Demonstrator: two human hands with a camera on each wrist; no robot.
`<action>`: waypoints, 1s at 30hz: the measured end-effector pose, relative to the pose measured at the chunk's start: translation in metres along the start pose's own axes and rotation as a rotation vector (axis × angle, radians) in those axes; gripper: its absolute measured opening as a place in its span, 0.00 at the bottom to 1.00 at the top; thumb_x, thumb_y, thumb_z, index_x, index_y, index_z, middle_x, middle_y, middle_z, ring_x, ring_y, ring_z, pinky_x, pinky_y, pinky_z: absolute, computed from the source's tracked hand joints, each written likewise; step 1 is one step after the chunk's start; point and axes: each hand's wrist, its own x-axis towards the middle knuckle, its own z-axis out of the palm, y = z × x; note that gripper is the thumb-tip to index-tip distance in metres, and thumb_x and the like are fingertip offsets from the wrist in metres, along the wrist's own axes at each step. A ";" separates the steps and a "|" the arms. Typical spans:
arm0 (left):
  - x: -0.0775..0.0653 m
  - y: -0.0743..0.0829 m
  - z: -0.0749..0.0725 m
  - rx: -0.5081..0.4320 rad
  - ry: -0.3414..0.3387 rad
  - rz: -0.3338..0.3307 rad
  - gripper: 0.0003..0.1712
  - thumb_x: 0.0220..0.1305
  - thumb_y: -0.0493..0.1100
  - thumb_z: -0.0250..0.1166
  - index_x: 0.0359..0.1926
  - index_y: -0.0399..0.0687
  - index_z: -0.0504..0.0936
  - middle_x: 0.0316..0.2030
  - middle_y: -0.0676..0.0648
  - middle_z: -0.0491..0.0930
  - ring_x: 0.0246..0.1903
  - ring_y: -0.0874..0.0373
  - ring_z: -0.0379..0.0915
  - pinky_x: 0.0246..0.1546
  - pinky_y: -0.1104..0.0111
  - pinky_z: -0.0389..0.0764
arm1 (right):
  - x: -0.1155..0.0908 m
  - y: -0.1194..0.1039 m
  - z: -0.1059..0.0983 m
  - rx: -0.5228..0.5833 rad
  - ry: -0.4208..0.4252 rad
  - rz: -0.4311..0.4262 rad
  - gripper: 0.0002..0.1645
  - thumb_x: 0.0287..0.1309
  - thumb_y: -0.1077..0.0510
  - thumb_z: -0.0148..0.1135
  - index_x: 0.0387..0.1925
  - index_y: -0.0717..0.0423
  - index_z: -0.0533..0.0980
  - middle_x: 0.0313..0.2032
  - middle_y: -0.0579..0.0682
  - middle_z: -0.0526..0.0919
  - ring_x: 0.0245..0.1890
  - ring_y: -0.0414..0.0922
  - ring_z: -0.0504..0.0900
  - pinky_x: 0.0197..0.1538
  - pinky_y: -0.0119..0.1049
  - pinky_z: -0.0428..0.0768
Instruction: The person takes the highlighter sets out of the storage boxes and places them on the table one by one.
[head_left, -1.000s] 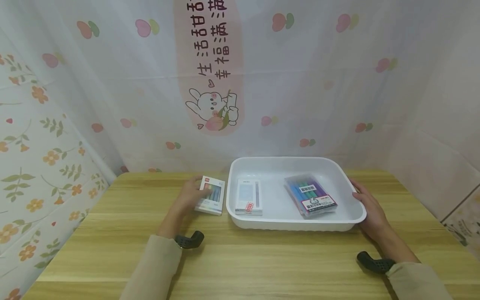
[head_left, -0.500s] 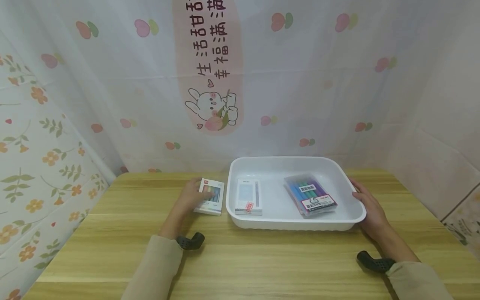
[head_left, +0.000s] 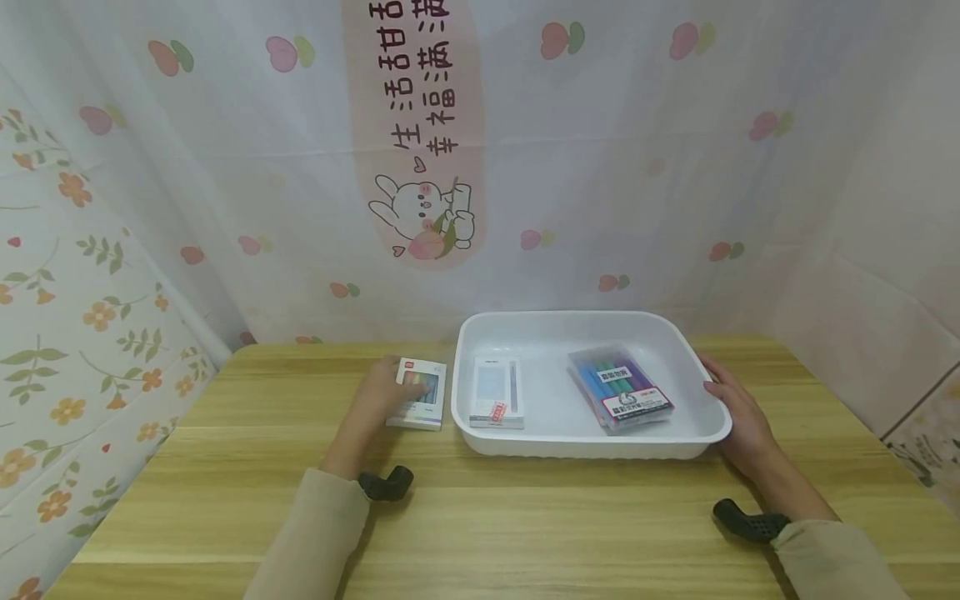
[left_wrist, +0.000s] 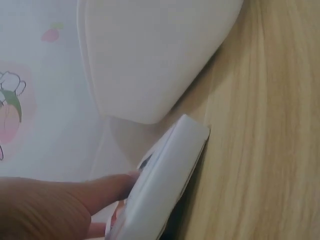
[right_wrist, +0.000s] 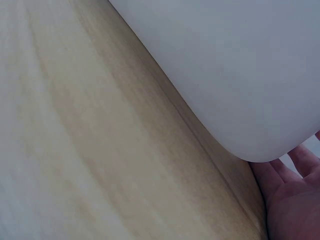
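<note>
My left hand (head_left: pixel 378 394) grips a white box (head_left: pixel 431 416) by its left side, thumb on the front face. A window in the box shows coloured sticks. In the left wrist view the box (left_wrist: pixel 170 170) leans at a slant close over the wood, and the thumb presses its printed face. The box is just left of a white plastic tray (head_left: pixel 585 448). My right hand (head_left: pixel 746 425) holds the tray's right end, thumb at the rim and fingers along the outer wall. The right wrist view shows these fingers partly hidden behind the tray (right_wrist: pixel 240 75).
Inside the tray, a white box with a red sticker (head_left: pixel 497 393) lies at the left and a clear pack of coloured pens (head_left: pixel 621 390) right of centre. The wooden table (head_left: pixel 540 533) ends at a printed curtain (head_left: pixel 600 167) close behind the tray.
The box in my left hand has come down slightly and lies a little flatter beside the tray. The right hand and the tray have stayed in place.
</note>
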 end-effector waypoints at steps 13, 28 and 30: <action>-0.009 0.010 -0.003 0.105 0.031 -0.030 0.34 0.59 0.51 0.74 0.59 0.36 0.75 0.40 0.42 0.82 0.38 0.49 0.76 0.39 0.62 0.76 | 0.001 -0.002 0.000 -0.002 0.017 0.013 0.33 0.81 0.51 0.36 0.81 0.46 0.46 0.79 0.39 0.53 0.56 0.18 0.73 0.56 0.17 0.76; -0.011 0.011 -0.005 0.264 0.029 -0.036 0.32 0.59 0.55 0.73 0.55 0.37 0.78 0.36 0.43 0.81 0.34 0.50 0.74 0.32 0.64 0.72 | 0.000 -0.001 0.000 -0.028 0.018 0.010 0.34 0.81 0.50 0.37 0.81 0.47 0.46 0.79 0.42 0.53 0.56 0.18 0.74 0.55 0.18 0.78; -0.011 0.011 -0.005 0.269 0.026 -0.035 0.32 0.60 0.55 0.72 0.55 0.37 0.78 0.36 0.43 0.81 0.34 0.50 0.74 0.33 0.63 0.73 | 0.000 -0.001 0.000 -0.023 0.017 0.011 0.34 0.81 0.50 0.36 0.81 0.46 0.46 0.78 0.41 0.55 0.56 0.19 0.74 0.54 0.18 0.78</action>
